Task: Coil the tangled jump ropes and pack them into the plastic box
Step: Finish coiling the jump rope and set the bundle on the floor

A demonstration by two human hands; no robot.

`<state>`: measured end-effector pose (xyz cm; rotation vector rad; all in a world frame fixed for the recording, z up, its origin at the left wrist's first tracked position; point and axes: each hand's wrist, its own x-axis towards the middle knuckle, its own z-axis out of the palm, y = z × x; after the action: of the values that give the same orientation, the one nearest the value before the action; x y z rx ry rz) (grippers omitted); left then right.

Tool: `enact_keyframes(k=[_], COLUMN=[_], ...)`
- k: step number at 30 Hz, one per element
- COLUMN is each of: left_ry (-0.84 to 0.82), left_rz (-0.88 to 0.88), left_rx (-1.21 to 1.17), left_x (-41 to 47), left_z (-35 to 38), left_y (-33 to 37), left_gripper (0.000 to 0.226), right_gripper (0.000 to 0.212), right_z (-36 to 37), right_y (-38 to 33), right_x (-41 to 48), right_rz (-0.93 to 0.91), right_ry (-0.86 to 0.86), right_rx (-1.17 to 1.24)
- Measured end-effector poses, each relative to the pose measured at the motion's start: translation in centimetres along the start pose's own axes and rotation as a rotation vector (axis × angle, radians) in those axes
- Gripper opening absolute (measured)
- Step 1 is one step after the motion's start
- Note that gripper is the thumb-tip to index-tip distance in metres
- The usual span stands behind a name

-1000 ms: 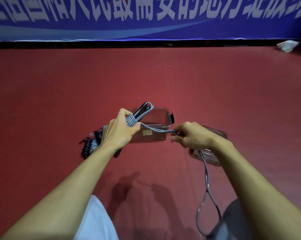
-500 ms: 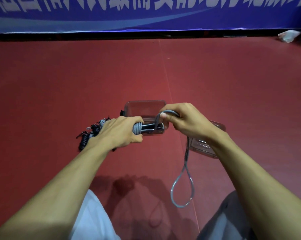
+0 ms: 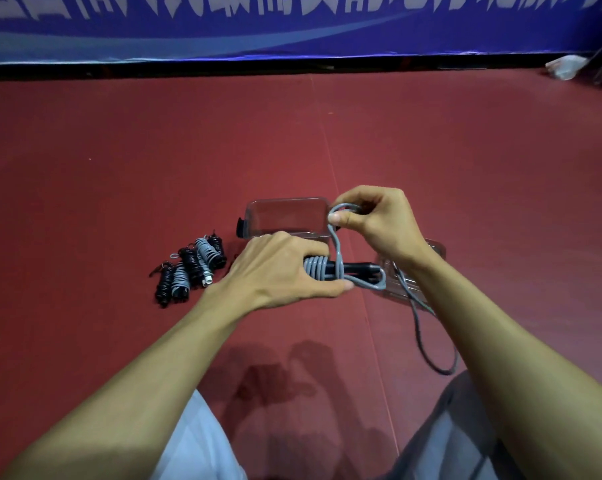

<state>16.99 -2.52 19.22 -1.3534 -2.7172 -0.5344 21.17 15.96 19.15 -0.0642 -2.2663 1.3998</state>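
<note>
Now the right hand (image 3: 379,225) has carried the grey jump rope (image 3: 337,249) up over the black handles (image 3: 356,268), its fingers (image 3: 339,220) pinching a loop near the plastic box (image 3: 285,216); the left hand (image 3: 275,271) still grips the wound coils (image 3: 315,271). The hanging tail (image 3: 427,348) is shorter (few turns left, likely). Coiled ropes (image 3: 192,268) lie on the floor (image 3: 431,150), none boxed.

box (image 3: 285,216): clear glossy plastic | rope (image 3: 337,251): smooth grey cord | floor (image 3: 465,168): matt red

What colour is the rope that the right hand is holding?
The jump rope is grey, wound around black handles; the head view shows it best.
</note>
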Motion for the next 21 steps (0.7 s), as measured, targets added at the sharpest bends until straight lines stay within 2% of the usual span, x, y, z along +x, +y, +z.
enact_keyframes(k=[3,4,8,9,13,15,17,19,21], left_ry=[0.061,0.077,0.187,0.208,0.214,0.24,0.267,0.287,0.304], left_rz=[0.034,0.037,-0.037,-0.066,-0.171,-0.21,-0.263,-0.329,-0.359], left_rx=[-0.299,-0.407,-0.74,-0.802,-1.022,-1.049,-0.997,-0.898,-0.729], left_x=[-0.1,-0.1,0.1,0.2,0.2,0.2,0.4,0.5,0.5], left_z=[-0.5,-0.7,-0.8,-0.9,-1.5,-1.8,-1.7,-1.2,-0.6], left_y=[-0.8,-1.0,-1.5,-1.5,-1.7,-2.1,-2.8,-3.6,-4.4], left_gripper=[0.042,0.035,0.018,0.021,0.053,0.048,0.036,0.023,0.013], right_gripper=[0.013,0.018,0.031,0.036,0.057,0.071,0.077,0.074,0.063], right_z=[-0.3,-0.2,1.1,1.5,2.3,2.5,2.5,2.2,1.8], right_y=[0.7,0.8,0.9,0.8,0.2,0.2,0.1,-0.1,-0.2], right_x=[0.1,0.1,-0.3,-0.4,-0.5,-0.8,-1.0,-1.0,-1.1], right_rz=[0.023,0.024,-0.017,-0.022,0.092,0.153,0.207,0.212,0.142], right_ry=[0.024,0.025,-0.04,-0.079,-0.203,-0.254,-0.272,-0.293,-0.347], right_rx=[0.012,-0.027,-0.362,-0.4,-0.432,-0.425,-0.377,-0.427,-0.562])
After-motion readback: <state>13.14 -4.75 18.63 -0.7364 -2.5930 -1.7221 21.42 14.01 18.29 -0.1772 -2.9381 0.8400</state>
